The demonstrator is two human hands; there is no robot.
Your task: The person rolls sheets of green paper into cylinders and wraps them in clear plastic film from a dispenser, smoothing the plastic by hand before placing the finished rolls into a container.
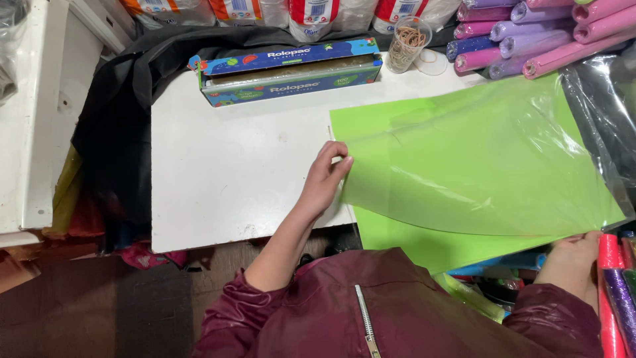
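Head view: lime-green sheet [464,166] w/ a clear film layer over it lies flat on the white counter [225,179], covering its right half and hanging past the near edge. Left hand [328,176] rests at the sheet's left edge, fingers bent and pressing/pinching that edge down, about mid-way along it. Right hand [576,255] is at the near right corner of the sheet; fingers are mostly hidden under the sheet edge, so can't tell if it grips or just touches. Step in hand looks like smoothing or squaring the film over the green sheet, both hands holding opposite ends taut. Next move prob. calls for keeping the left edge pinned while the right side is drawn even, w/o creasing the film, which already shows a curved wrinkle across the middle. Outward: a long blue film-roll box [288,69] sits at the far edge of the counter, left of a clear cup of rubber bands [407,43]. Pink and purple rolls [523,33] are stacked far right; more glittery rolls [616,292] stand near right. Black cloth [112,126] drapes left of the counter, beside a white cabinet [33,113]. Person wears a maroon jacket [371,311]. Bagged packages [311,13] line the far wall. Room is cramped, shop-like.
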